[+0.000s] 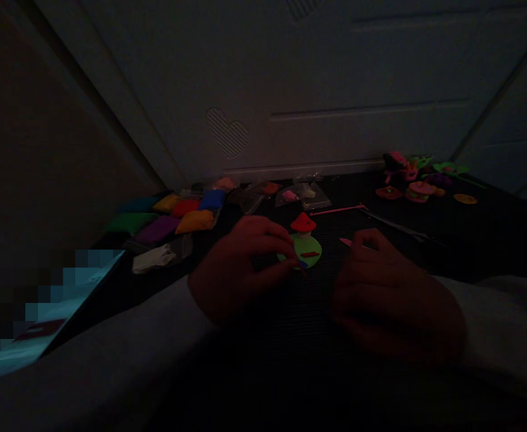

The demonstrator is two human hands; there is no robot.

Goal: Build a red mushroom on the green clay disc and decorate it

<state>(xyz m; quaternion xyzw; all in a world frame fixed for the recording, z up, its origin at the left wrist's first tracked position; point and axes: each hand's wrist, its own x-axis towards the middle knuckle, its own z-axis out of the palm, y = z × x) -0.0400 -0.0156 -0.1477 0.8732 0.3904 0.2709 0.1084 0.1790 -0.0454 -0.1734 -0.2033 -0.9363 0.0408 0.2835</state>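
Observation:
A light green clay disc (315, 245) lies on the dark table and bears a small mushroom with a red cap (304, 223) and pale stem. A reddish-brown clay strip (310, 254) and a blue bit (304, 264) are on the disc. My left hand (249, 258) covers the disc's left side, thumb and fingers pinched at its front edge. From the pinch pokes a thin reddish-brown strip (304, 272). Just right of the disc, my right hand (385, 288) is curled closed. A pink pointed tool (345, 242) shows past its fingers; its grip is hidden.
Bags of coloured clay (195, 221) cluster at the back left, with a white bag (155, 258) nearer. A pink stick (338, 210) and scissors (394, 225) lie behind my hands. Finished clay figures (419, 191) stand at the back right. A panelled white surface (263, 78) rises behind the table.

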